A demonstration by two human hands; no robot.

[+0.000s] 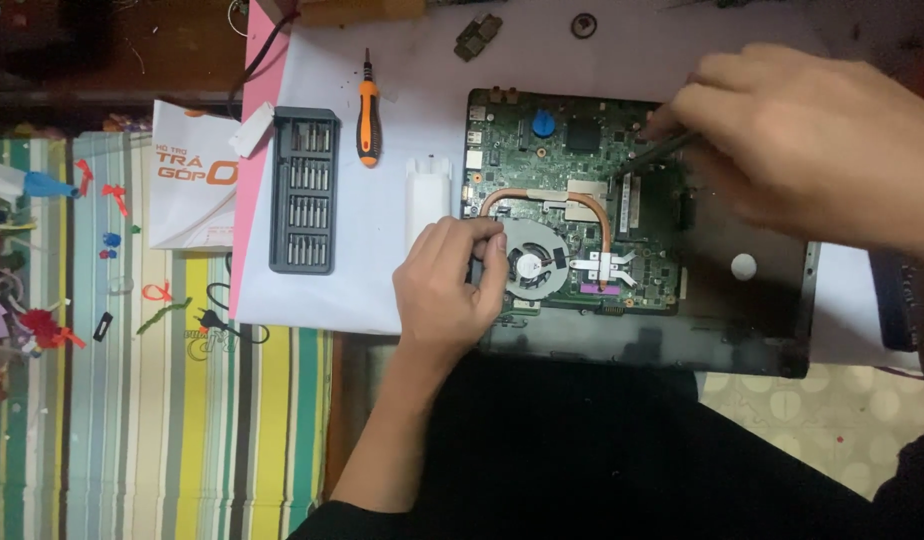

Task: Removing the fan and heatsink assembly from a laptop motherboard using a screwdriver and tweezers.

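An opened laptop base lies on a white sheet, its green circuit board exposed with a copper heat pipe and a round grey fan. My left hand rests on the board's left edge beside the fan, fingers curled against it. My right hand hovers over the board's upper right and pinches a thin dark tool whose tip touches the board.
A dark case of screwdriver bits lies open left of the laptop, with an orange-handled screwdriver and a white oblong piece beside it. A white bag and small scraps sit on striped cloth at the left.
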